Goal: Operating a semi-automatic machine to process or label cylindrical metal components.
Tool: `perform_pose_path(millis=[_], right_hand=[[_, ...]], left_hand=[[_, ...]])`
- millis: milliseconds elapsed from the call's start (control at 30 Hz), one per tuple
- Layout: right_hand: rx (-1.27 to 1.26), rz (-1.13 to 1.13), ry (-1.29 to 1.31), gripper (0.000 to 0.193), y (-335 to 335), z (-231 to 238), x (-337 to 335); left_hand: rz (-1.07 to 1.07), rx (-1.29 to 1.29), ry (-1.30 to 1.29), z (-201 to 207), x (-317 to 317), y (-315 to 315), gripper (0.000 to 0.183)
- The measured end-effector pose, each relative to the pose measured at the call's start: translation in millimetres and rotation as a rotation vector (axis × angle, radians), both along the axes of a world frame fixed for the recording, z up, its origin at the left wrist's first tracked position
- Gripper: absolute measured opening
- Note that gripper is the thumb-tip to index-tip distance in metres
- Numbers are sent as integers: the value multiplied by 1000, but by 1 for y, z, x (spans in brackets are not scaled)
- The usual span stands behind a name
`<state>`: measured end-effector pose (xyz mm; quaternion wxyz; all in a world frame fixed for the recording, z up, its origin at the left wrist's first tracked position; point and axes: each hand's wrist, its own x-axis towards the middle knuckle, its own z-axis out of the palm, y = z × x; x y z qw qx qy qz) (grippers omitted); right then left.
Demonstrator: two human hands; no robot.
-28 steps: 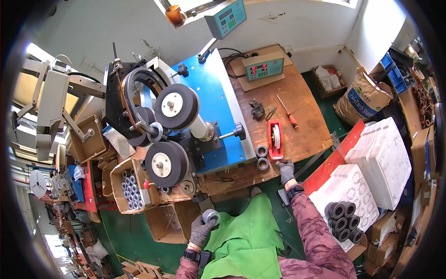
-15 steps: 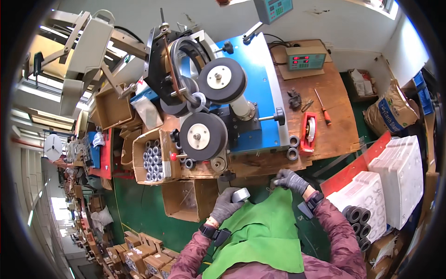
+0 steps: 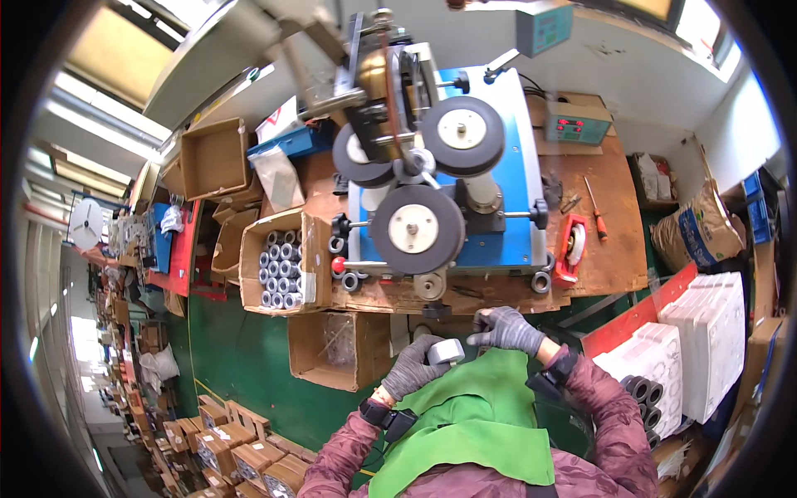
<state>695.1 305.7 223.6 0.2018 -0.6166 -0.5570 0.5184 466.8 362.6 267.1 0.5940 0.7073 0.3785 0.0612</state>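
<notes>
My left hand point(image 3: 411, 369), in a grey knit glove, is closed around a short white roll point(image 3: 447, 352) that looks like tape. Just to its right, my gloved right hand point(image 3: 508, 330) is closed with its fingertips pointing at the roll, a small gap between them. Whatever those fingers pinch is too small to make out. Both hands are in front of the bench edge, above my green apron point(image 3: 465, 407). Beyond them stands a blue winding machine point(image 3: 519, 178) with black rubber rollers point(image 3: 418, 230) around a small ring.
A carton point(image 3: 317, 257) of grey rings sits left of the machine, above an open carton point(image 3: 365, 365). On the wooden bench point(image 3: 618, 224) are a red tape dispenser point(image 3: 570, 249), a screwdriver point(image 3: 596, 207) and a control box point(image 3: 579, 124). White foam boxes point(image 3: 706, 340) stand at right.
My right hand has moved left, closer to the white roll. My left hand has shifted slightly right, still holding it. The whole view has turned, so the machine appears farther right and lower.
</notes>
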Motion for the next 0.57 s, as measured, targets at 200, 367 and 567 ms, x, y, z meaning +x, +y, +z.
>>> perform_pose_path(millis=[200, 367, 567], right_hand=[[575, 55, -36, 32, 39, 50, -78], [711, 187, -212, 38, 77, 56, -137], [797, 61, -395, 44, 130, 40, -215]], left_hand=[[46, -67, 82, -14, -49, 36, 46], [102, -229, -77, -25, -102, 66, 46], [116, -520, -61, -5, -155, 123, 48]])
